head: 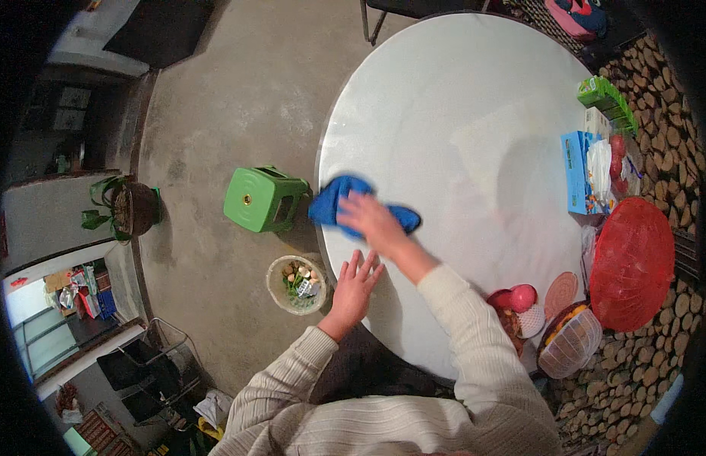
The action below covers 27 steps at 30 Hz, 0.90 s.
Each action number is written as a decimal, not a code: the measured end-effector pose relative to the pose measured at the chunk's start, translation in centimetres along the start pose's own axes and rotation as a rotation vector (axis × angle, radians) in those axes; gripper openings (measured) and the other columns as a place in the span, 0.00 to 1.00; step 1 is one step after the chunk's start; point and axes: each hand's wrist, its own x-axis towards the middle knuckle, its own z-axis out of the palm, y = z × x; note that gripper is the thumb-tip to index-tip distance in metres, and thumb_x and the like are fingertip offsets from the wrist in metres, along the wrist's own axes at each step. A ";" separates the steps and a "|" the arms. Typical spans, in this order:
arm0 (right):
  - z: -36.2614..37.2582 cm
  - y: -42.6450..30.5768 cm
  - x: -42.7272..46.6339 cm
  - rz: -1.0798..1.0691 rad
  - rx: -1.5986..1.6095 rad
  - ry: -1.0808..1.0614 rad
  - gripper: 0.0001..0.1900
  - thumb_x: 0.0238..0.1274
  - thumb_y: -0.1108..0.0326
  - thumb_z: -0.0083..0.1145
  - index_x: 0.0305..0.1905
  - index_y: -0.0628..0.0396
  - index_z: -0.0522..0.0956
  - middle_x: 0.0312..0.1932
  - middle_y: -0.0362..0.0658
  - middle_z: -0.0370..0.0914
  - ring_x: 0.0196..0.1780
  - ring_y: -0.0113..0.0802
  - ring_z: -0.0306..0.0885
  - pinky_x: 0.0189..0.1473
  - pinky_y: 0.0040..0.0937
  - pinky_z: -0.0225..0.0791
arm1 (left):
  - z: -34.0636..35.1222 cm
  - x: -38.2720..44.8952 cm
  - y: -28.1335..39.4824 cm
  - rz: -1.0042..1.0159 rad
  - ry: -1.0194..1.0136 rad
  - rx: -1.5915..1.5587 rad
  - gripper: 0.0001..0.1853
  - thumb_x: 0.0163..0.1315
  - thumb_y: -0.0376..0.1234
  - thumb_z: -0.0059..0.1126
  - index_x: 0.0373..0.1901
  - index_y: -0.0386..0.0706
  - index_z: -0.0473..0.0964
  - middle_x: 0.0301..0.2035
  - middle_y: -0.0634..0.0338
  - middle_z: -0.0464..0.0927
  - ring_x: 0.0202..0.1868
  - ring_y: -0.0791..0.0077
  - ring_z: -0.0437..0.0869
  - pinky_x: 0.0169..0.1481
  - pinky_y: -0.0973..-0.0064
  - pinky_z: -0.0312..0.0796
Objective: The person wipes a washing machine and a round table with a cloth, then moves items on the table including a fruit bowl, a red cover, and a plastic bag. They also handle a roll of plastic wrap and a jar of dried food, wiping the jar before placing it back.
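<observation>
A blue cloth (344,200) lies bunched at the left edge of the round white table (472,74), partly over the rim. My right hand (369,219) presses on the cloth from above, and both are blurred by motion. Close below it, my left hand (356,288) rests at the table's edge with fingers apart and nothing in it. What the right fingertips do on the cloth is hard to make out.
On the floor left of the table stand a green plastic stool (253,198) and a waste basket (274,272) holding scraps. Along the table's right side sit a blue tissue box (575,171), a red mesh cover (632,265), a white lidded basket (572,345) and fruit (523,297).
</observation>
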 end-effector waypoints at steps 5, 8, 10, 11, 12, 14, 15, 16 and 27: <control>-7.7 4.7 -5.3 0.051 -0.072 -0.141 0.21 0.64 0.72 0.51 0.60 0.45 0.82 0.71 0.46 0.72 0.77 0.46 0.64 0.79 0.47 0.54 | -1.8 0.8 0.3 0.043 -0.078 -0.060 0.40 0.49 0.20 0.52 0.70 0.46 0.71 0.74 0.45 0.58 0.76 0.36 0.56 0.76 0.42 0.56; -15.7 12.9 -3.9 0.417 -0.335 0.103 0.33 0.56 0.86 0.48 0.67 0.48 0.76 0.75 0.52 0.66 0.78 0.52 0.60 0.80 0.47 0.51 | -4.2 7.7 -0.2 0.134 0.143 -0.050 0.42 0.50 0.18 0.52 0.74 0.44 0.64 0.76 0.42 0.54 0.76 0.35 0.55 0.76 0.41 0.55; -18.2 17.0 -0.7 0.522 -0.497 0.313 0.34 0.55 0.85 0.50 0.69 0.49 0.74 0.77 0.56 0.61 0.79 0.56 0.58 0.80 0.49 0.51 | -6.0 13.4 0.0 0.185 0.292 -0.028 0.42 0.52 0.18 0.51 0.74 0.45 0.63 0.76 0.42 0.54 0.76 0.35 0.55 0.76 0.40 0.56; -18.3 17.7 0.6 0.696 -0.493 0.376 0.35 0.55 0.85 0.50 0.70 0.49 0.73 0.78 0.56 0.60 0.79 0.57 0.57 0.80 0.50 0.51 | -6.7 15.8 0.0 0.182 0.301 -0.020 0.42 0.53 0.18 0.51 0.74 0.45 0.63 0.76 0.42 0.54 0.76 0.35 0.55 0.76 0.40 0.56; -16.7 17.4 2.2 0.701 -0.558 0.401 0.35 0.54 0.84 0.50 0.70 0.49 0.73 0.77 0.56 0.62 0.78 0.58 0.58 0.79 0.50 0.52 | -7.2 17.8 0.0 0.187 0.343 -0.012 0.42 0.53 0.18 0.51 0.75 0.44 0.63 0.75 0.41 0.54 0.76 0.35 0.55 0.76 0.40 0.55; -12.4 14.4 4.4 0.409 -0.392 0.302 0.32 0.54 0.83 0.49 0.66 0.51 0.76 0.72 0.54 0.68 0.77 0.55 0.60 0.78 0.51 0.53 | -7.5 18.9 -0.5 0.135 0.362 -0.044 0.42 0.53 0.18 0.52 0.75 0.43 0.62 0.75 0.41 0.55 0.76 0.35 0.54 0.77 0.40 0.55; -9.1 11.2 4.1 0.330 -0.275 0.274 0.26 0.64 0.75 0.46 0.67 0.52 0.76 0.73 0.52 0.68 0.78 0.51 0.60 0.79 0.49 0.52 | -7.4 18.3 -0.7 0.075 0.338 -0.083 0.42 0.53 0.18 0.52 0.75 0.41 0.61 0.75 0.41 0.55 0.77 0.35 0.54 0.77 0.40 0.54; -6.0 8.1 4.2 0.498 0.237 0.239 0.25 0.77 0.62 0.38 0.72 0.56 0.70 0.75 0.52 0.65 0.80 0.47 0.56 0.81 0.43 0.48 | -7.1 17.4 -1.0 0.037 0.364 -0.110 0.43 0.52 0.17 0.53 0.75 0.40 0.60 0.75 0.41 0.55 0.77 0.35 0.54 0.77 0.40 0.54; -14.1 15.7 5.1 0.322 -0.326 0.107 0.37 0.52 0.88 0.47 0.68 0.49 0.75 0.77 0.48 0.65 0.79 0.50 0.59 0.81 0.43 0.50 | -5.0 10.6 -3.2 0.081 0.149 -0.036 0.46 0.48 0.19 0.57 0.75 0.45 0.63 0.77 0.45 0.53 0.77 0.38 0.53 0.78 0.41 0.50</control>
